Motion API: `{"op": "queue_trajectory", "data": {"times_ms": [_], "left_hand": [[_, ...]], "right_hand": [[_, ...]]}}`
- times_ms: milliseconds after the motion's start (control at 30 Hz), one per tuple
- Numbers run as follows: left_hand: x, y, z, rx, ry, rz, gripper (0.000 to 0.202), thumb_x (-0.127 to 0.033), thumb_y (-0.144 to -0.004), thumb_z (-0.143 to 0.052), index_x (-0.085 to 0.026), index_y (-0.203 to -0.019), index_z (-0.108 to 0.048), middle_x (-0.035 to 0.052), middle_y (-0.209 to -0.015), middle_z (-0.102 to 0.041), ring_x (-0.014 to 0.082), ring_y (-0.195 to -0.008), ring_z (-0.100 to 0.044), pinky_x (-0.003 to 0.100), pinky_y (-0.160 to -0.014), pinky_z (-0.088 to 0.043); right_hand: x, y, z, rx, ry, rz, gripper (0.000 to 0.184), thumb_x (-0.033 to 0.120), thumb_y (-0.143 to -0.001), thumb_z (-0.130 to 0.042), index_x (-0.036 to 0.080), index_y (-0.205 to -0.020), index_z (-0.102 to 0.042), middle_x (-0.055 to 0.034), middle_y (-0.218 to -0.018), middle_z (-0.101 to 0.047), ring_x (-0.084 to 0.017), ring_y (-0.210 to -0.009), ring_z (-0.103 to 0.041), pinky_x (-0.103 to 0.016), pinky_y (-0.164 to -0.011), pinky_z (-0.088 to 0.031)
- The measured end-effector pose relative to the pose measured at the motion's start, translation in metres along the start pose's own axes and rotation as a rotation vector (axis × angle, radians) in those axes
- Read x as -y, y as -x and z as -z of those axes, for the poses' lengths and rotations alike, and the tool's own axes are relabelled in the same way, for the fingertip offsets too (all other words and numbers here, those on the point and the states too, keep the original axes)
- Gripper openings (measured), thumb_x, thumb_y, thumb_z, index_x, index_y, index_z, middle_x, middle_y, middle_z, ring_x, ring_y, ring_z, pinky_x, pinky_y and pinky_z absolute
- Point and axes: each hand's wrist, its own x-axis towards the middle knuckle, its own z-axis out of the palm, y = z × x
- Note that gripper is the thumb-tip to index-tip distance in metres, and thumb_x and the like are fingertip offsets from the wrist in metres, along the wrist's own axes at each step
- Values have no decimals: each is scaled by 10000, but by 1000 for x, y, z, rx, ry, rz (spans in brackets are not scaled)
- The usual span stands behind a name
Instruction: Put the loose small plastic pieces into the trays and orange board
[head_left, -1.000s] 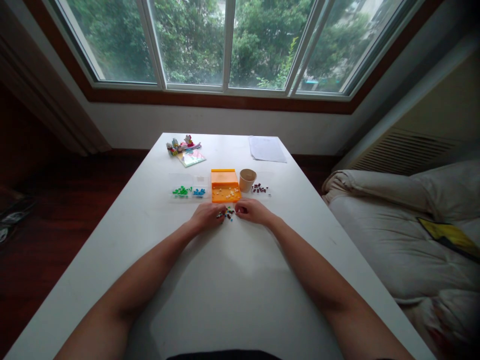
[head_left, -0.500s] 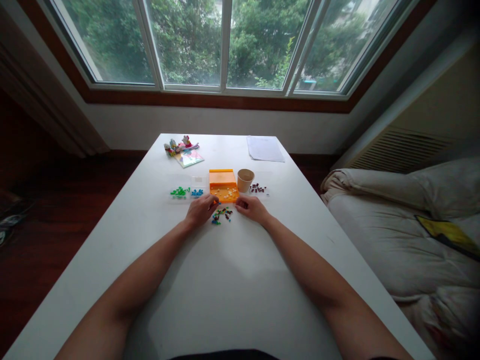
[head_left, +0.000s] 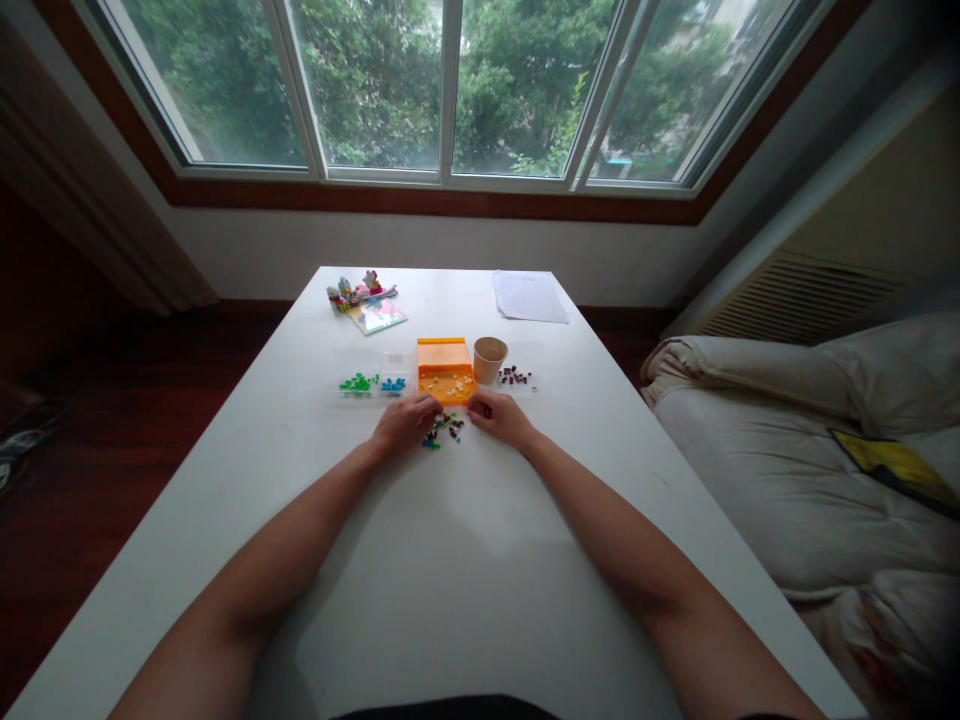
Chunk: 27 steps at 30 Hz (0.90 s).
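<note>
A small heap of mixed building bricks (head_left: 453, 424), green, blue, brown and yellow, lies on the white table between my hands. My left hand (head_left: 405, 422) is at the heap's left edge, its fingers bent together and partly covering the bricks; anything in the fingertips is too small to make out. To the right of the heap rests my right hand (head_left: 502, 416), fingers curled closed beside the front corner of an orange box (head_left: 445, 344). Pale pieces lie in that box. Whether the right fingers hold anything is hidden.
Green bricks (head_left: 359, 384) and blue bricks (head_left: 393, 385) sit in a clear tray at left, brown bricks (head_left: 515, 376) in another at right. A paper cup (head_left: 490, 362) stands beside the box. Farther back are toy figures (head_left: 352, 292), a booklet (head_left: 379, 314) and paper sheets (head_left: 529, 298).
My left hand has shifted slightly right and down, its fingertips going from the box's front edge to the heap. My right hand has barely moved.
</note>
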Motion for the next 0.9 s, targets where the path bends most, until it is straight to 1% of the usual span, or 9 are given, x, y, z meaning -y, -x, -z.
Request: {"op": "queue_trajectory", "data": {"times_ms": [167,300,500,633,767,900], "left_hand": [[-1,0,0,31,-18,-9,186,-142,-893,-517,-218,-958,-673,42,-966,-695,156,-808,-613,253,-747,-434],[-3,-1,2,24,-41,8,168,-177,-895,-536,-218,-966,-683,45,-949,-686,157,-797,-603,263,-749,-433],[-11,-2,-2,58,-99,-54,114,-257,-880,-607,-224,-932,-704,54,-924,-670,185,-859,-607,291,-785,-440],[-19,-2,-6,67,-149,-64,124,-304,-879,-628,-240,-943,-712,62,-946,-662,208,-889,-602,314,-796,-438],[-24,-2,-6,88,-167,-37,126,-293,-886,-617,-239,-950,-710,62,-951,-659,204,-876,-601,309,-777,-439],[-24,-2,-6,96,-164,-40,121,-272,-889,-607,-232,-951,-704,60,-959,-662,200,-880,-604,304,-778,-439]], "right_hand": [[0,1,-1,12,18,30,32,193,-825,-573,182,-832,-602,37,-674,-521,-97,-592,-449,-206,-567,-340],[-2,1,-2,-2,29,45,39,194,-844,-566,185,-846,-604,34,-687,-525,-99,-603,-451,-207,-577,-339],[-3,-1,-3,-79,26,65,63,200,-860,-555,189,-851,-616,14,-711,-539,-114,-619,-458,-220,-589,-355],[-2,-1,-3,-123,34,67,75,198,-867,-548,195,-845,-619,5,-722,-558,-119,-621,-466,-226,-592,-360],[-4,-1,-4,-137,38,63,76,196,-864,-547,199,-840,-619,7,-723,-564,-118,-613,-469,-229,-587,-359],[-5,-1,-4,-143,38,65,81,186,-863,-545,199,-851,-624,10,-737,-577,-114,-617,-480,-226,-589,-366]]}}
